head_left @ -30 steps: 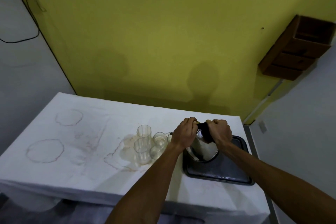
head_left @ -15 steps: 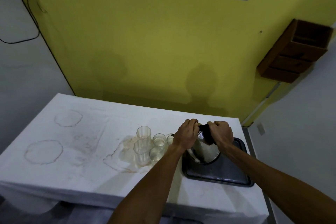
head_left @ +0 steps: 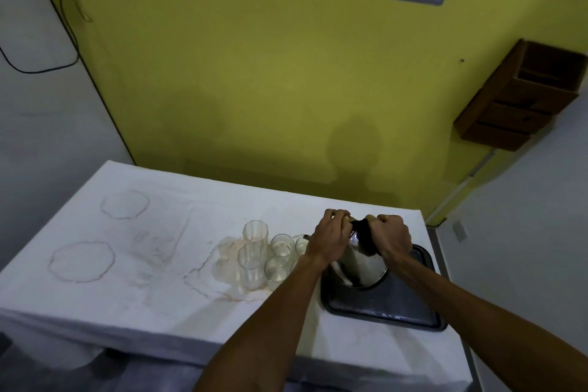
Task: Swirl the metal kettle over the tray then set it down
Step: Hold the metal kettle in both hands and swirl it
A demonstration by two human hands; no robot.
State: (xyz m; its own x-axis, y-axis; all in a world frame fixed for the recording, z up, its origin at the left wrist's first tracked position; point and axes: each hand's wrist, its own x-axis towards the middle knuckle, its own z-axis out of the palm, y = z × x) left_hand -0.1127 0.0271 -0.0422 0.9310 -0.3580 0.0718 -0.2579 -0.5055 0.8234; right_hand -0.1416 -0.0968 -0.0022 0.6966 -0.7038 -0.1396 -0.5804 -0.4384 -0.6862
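A shiny metal kettle (head_left: 361, 266) with a black handle hangs tilted over the far left part of a dark rectangular tray (head_left: 385, 305) at the table's right end. My left hand (head_left: 331, 235) is closed on the top of the kettle at its left side. My right hand (head_left: 393, 237) is closed on the black handle at the right. The kettle's spout points left toward the glasses, and my hands hide its lid.
Several clear glasses (head_left: 254, 251) stand close to the tray's left side on a stained white tablecloth (head_left: 127, 248). A yellow wall rises behind the table, with a wooden box (head_left: 521, 95) mounted at the upper right.
The kettle stays held over the tray with both hands; its tilt and position have shifted only slightly. The camera view has moved a little.
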